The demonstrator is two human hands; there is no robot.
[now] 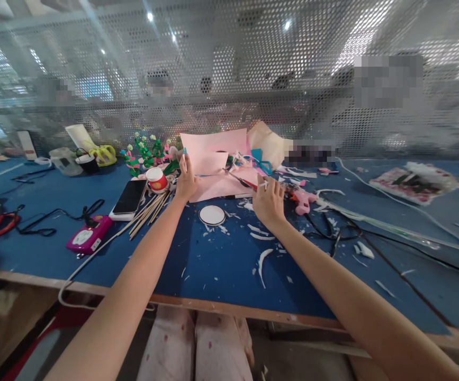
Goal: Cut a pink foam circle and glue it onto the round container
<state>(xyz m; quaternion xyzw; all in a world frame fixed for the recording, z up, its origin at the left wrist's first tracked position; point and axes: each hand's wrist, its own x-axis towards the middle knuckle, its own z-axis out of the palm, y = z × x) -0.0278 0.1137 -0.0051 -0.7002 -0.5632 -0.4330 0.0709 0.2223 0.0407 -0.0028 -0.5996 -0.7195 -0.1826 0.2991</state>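
Steadying the pink paper point(213, 142) by its left edge, the left grip point(187, 182) looks closed in a light pinch, probably so the sheet is firm against the blades. The right grip point(269, 200) is wrapped around the handles of the scissors point(240, 178), whose blades point up and left at the paper, an angle that likely lets them meet the sheet from its free side; how far they part is too small to tell. The paper curls up over the far part of the counter point(229, 275), presumably raised to give the blades room. Nearer the front edge, a white disc point(212, 215) lies flat beside white scraps point(260, 263), while a pink glue gun point(304, 200) rests right of the right grip, seemingly within easy reach.
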